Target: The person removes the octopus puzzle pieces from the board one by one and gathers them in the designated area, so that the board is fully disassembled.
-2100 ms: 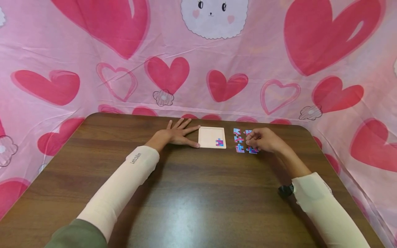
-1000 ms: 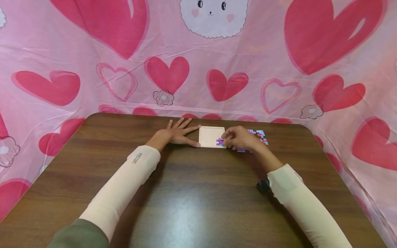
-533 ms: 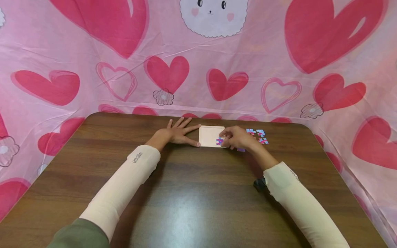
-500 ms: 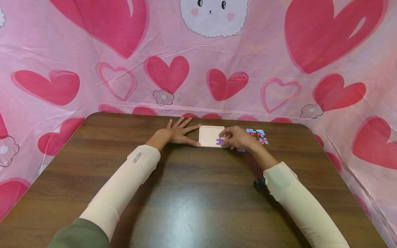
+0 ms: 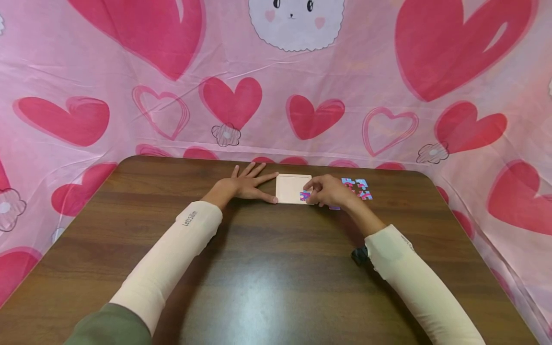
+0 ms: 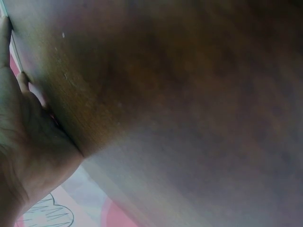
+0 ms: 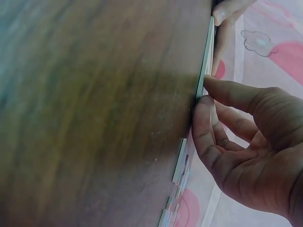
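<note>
A pale square puzzle tray (image 5: 286,188) lies near the table's far edge, with a blue-and-pink jigsaw piece (image 5: 304,196) in its lower right corner. My left hand (image 5: 247,186) lies with fingers spread on the table, thumb and index fingertips touching the tray's left edge. At the tray's right side, my right hand (image 5: 331,190) has its thumb and index finger bent in a pinch over the corner. A jigsaw piece appears to be between them, mostly hidden. In the right wrist view, the fingertips (image 7: 206,99) meet the tray's edge.
Several loose jigsaw pieces (image 5: 361,184) lie right of the tray, some partly hidden under my right hand. Brown wooden table (image 5: 276,254) spreads in front. Behind it hangs a pink cloth (image 5: 276,110) with hearts.
My right hand has moved left from the loose pieces to the tray's right side, then stays nearly still there, fingertips slightly further over the tray. My left hand keeps its place.
</note>
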`<state>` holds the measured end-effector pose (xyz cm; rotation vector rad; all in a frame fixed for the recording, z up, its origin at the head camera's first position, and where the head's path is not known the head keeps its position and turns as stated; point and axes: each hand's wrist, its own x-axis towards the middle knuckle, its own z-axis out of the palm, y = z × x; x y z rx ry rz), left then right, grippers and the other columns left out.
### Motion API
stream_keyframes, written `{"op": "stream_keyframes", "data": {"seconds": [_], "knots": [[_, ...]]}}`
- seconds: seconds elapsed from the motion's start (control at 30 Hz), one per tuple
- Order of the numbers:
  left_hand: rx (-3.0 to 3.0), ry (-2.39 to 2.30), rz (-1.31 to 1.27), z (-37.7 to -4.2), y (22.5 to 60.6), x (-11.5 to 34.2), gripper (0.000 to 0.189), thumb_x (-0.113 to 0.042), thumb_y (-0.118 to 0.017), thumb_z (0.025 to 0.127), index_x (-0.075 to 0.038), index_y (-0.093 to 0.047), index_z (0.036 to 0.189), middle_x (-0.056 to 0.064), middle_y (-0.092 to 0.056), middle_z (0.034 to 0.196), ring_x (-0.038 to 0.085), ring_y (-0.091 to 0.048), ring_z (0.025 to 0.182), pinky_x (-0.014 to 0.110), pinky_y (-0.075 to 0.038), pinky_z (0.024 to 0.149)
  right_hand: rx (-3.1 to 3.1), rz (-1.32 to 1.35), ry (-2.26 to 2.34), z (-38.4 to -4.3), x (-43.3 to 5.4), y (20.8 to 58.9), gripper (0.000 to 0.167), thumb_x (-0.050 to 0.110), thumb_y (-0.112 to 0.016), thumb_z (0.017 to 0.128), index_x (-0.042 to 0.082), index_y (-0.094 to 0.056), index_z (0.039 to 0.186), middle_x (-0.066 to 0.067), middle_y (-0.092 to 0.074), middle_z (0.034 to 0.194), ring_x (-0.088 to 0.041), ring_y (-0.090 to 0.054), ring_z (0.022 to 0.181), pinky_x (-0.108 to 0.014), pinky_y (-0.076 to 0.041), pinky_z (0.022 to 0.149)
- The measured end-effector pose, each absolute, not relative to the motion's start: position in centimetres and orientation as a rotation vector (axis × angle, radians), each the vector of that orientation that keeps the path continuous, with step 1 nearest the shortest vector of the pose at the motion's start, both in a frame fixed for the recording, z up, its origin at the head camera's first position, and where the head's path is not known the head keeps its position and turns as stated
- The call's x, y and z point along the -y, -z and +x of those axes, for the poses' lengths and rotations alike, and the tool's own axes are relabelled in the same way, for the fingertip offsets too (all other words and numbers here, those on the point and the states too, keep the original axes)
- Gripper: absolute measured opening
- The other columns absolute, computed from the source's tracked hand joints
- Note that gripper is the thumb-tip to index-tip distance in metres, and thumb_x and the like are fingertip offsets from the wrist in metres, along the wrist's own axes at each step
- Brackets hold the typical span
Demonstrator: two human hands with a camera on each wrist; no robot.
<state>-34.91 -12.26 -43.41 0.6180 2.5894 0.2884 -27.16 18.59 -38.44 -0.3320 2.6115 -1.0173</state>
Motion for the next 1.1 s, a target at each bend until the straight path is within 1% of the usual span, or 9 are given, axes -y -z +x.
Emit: {"op": "stream_keyframes", "data": {"seconds": [0.1,0.2,0.33,0.43,0.63,0.7,0.83,0.97,1.1], "knots": [[-2.588,-0.285,0.621,-34.90,43.36,12.29,0.119,-0.109,-0.055,0.078,-0.065,-0.002,0.174,-0.014,0.024,0.189,0.024,0.031,0.175,0.071,0.021,0.137,-2.618,-0.333,1.030,-27.11,-18.61,38.49,0.042,0.010,-0.088,0.096,0.001,-0.077,0.135,-0.007,-0.074,0.095,-0.018,-0.070,0.077,-0.027,-0.059,0.070],[-2.587,-0.288,0.625,-34.73,43.19,12.24,0.118,-0.109,-0.055,0.078,-0.065,-0.002,0.174,-0.013,0.024,0.189,0.024,0.031,0.175,0.070,0.021,0.137,-2.620,-0.334,1.053,-27.11,-18.69,38.66,0.042,0.009,-0.089,0.095,0.000,-0.077,0.135,-0.007,-0.073,0.095,-0.018,-0.070,0.078,-0.028,-0.061,0.073],[-2.587,-0.302,0.630,-34.45,42.96,12.24,0.116,-0.106,-0.057,0.080,-0.065,-0.004,0.175,-0.012,0.023,0.190,0.025,0.031,0.175,0.071,0.023,0.136,-2.625,-0.335,1.091,-27.19,-18.79,38.81,0.041,0.009,-0.089,0.095,0.000,-0.077,0.133,-0.010,-0.074,0.099,-0.018,-0.069,0.079,-0.028,-0.061,0.074],[-2.588,-0.301,0.628,-34.55,43.08,12.27,0.116,-0.106,-0.057,0.081,-0.065,-0.004,0.175,-0.011,0.024,0.190,0.025,0.031,0.175,0.072,0.022,0.136,-2.647,-0.355,1.114,-27.15,-18.72,38.80,0.037,0.008,-0.087,0.096,0.000,-0.078,0.131,-0.013,-0.075,0.105,-0.018,-0.069,0.082,-0.028,-0.058,0.073],[-2.586,-0.283,0.614,-34.91,43.31,12.22,0.113,-0.103,-0.058,0.084,-0.066,-0.002,0.174,-0.013,0.024,0.189,0.025,0.032,0.175,0.072,0.021,0.136,-2.689,-0.412,1.137,-27.00,-18.63,38.68,0.025,0.008,-0.083,0.102,0.000,-0.080,0.125,-0.019,-0.077,0.114,-0.026,-0.072,0.100,-0.028,-0.056,0.076],[-2.584,-0.282,0.610,-34.95,43.28,12.18,0.112,-0.102,-0.059,0.084,-0.067,-0.001,0.173,-0.014,0.024,0.189,0.024,0.032,0.174,0.071,0.022,0.136,-2.696,-0.411,1.140,-26.99,-18.65,38.64,0.022,0.009,-0.081,0.103,0.000,-0.080,0.123,-0.020,-0.079,0.115,-0.028,-0.073,0.103,-0.028,-0.056,0.076],[-2.581,-0.285,0.609,-34.83,43.15,12.06,0.111,-0.100,-0.059,0.086,-0.066,-0.001,0.174,-0.014,0.025,0.189,0.024,0.032,0.175,0.070,0.024,0.135,-2.704,-0.398,1.152,-26.90,-18.62,38.55,0.017,0.008,-0.079,0.105,0.001,-0.080,0.121,-0.019,-0.080,0.114,-0.026,-0.072,0.100,-0.028,-0.056,0.075],[-2.575,-0.291,0.599,-34.84,43.17,12.05,0.111,-0.099,-0.060,0.086,-0.065,-0.001,0.174,-0.014,0.025,0.189,0.024,0.032,0.175,0.070,0.024,0.136,-2.702,-0.400,1.173,-26.85,-18.54,38.48,0.014,0.005,-0.077,0.106,0.000,-0.080,0.119,-0.018,-0.080,0.110,-0.023,-0.071,0.094,-0.027,-0.056,0.073],[-2.571,-0.291,0.595,-35.01,43.26,12.04,0.112,-0.099,-0.061,0.085,-0.064,-0.003,0.175,-0.014,0.024,0.189,0.025,0.032,0.175,0.070,0.022,0.136,-2.687,-0.413,1.216,-26.95,-18.59,38.54,0.013,0.003,-0.076,0.106,-0.002,-0.079,0.118,-0.018,-0.079,0.105,-0.021,-0.070,0.087,-0.026,-0.058,0.071]]}}
